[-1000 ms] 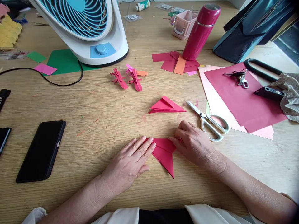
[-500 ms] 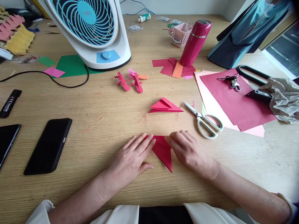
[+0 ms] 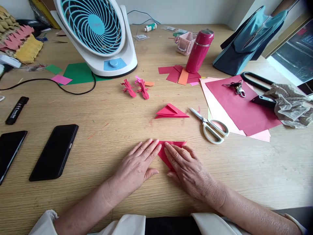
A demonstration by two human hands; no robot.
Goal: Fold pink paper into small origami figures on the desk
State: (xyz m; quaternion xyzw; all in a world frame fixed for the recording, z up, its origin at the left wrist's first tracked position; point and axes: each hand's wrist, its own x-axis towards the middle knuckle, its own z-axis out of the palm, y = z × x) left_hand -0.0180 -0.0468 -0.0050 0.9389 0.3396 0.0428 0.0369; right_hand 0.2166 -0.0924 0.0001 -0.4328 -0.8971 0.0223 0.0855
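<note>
A folded red paper [image 3: 164, 156] lies flat on the wooden table, partly covered by both hands. My left hand [image 3: 140, 160] rests on its left part with the fingers stretched out. Across the paper's middle and right part lies my right hand [image 3: 187, 168], fingers extended and palm down. The lower part of the paper is hidden under the right hand. Farther back is another folded red paper piece [image 3: 171, 111], touched by neither hand. White-handled scissors [image 3: 212, 128] lie to its right, slightly apart at the blades.
Two small red folded figures [image 3: 127, 88] stand before the fan [image 3: 114, 63]. A red bottle [image 3: 199, 52] stands behind paper strips. Red sheets [image 3: 244, 111] with keys lie right, near a grey cloth [image 3: 290, 104]. Left are a phone [image 3: 54, 152] and a marker [image 3: 16, 111].
My right hand has gone from curled fingers at the paper's right edge to lying spread over it. The paper's right corner now reaches farther right. The view has shifted slightly.
</note>
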